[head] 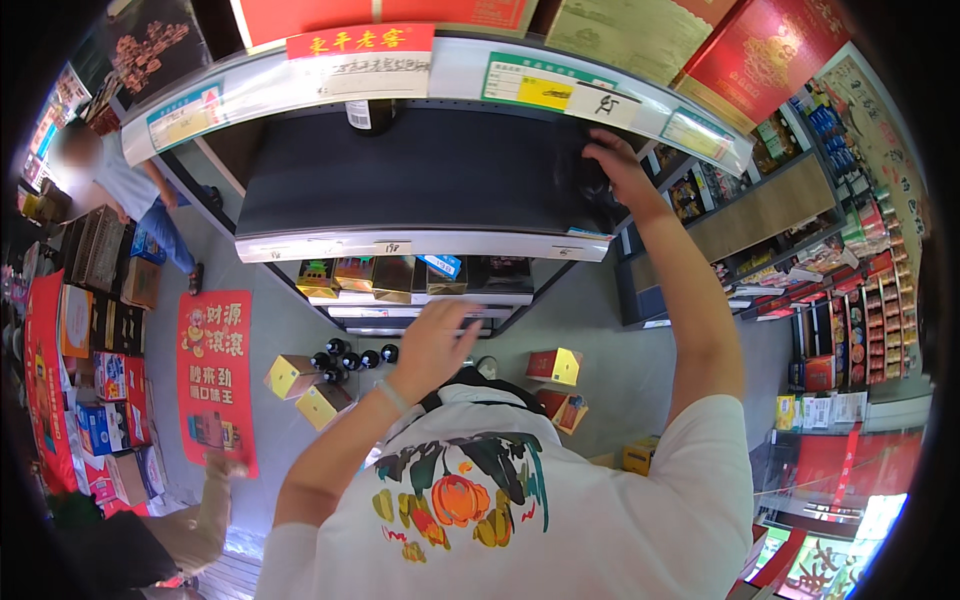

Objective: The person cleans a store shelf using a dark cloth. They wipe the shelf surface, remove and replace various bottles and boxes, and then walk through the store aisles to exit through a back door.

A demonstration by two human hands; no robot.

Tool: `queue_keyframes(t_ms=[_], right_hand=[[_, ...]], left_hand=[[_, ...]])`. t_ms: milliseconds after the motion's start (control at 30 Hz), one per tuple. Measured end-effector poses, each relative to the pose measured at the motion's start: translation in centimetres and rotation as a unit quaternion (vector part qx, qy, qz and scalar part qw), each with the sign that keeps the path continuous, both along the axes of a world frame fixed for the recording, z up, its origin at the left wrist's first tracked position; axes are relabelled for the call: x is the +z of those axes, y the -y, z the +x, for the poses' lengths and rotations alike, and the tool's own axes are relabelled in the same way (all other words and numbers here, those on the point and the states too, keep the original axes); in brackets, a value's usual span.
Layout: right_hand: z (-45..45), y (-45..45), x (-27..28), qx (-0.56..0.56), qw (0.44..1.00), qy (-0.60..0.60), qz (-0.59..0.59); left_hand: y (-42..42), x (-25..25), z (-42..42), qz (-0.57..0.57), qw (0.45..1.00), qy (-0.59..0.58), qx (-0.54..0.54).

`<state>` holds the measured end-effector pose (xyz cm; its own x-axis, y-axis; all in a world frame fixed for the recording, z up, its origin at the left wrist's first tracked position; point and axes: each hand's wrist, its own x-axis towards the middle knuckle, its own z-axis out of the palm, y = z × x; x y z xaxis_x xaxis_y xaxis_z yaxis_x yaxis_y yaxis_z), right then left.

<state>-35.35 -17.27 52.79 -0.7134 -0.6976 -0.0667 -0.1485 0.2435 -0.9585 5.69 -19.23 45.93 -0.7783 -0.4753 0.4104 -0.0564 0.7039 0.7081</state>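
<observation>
My right hand (616, 166) reaches to the right end of a dark shelf board (405, 176), its fingers curled. Beside the palm is a dark, glossy object (589, 184), probably a bottle; blur and shadow hide whether the fingers grip it. In front of the lower shelf my left hand (441, 339) hovers with its fingers apart, slightly blurred, holding nothing. Farther back on the board stands a dark bottle with a white label (360, 115), its upper part hidden by the shelf above. Gold boxes (391, 279) line the shelf below.
Several dark bottles (350, 361) and gold cartons (292, 376) stand on the floor at left. Red and gold boxes (555, 366) lie at right. A person (135, 176) stands at far left; another person's leg (210, 514) crosses near a red floor mat (217, 367).
</observation>
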Motion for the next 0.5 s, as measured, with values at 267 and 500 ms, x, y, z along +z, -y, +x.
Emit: queue_keyframes(t_ms=[267, 500], right_hand=[[3.0, 0.6, 2.3, -0.008, 0.999, -0.045, -0.026], [5.6, 1.5, -1.7, 0.23, 0.929, -0.287, -0.042]], left_hand=[[0.6, 3.2, -18.9, -0.18, 0.976, -0.12, -0.017], [2.8, 1.3, -18.5, -0.203, 0.978, -0.031, -0.043]])
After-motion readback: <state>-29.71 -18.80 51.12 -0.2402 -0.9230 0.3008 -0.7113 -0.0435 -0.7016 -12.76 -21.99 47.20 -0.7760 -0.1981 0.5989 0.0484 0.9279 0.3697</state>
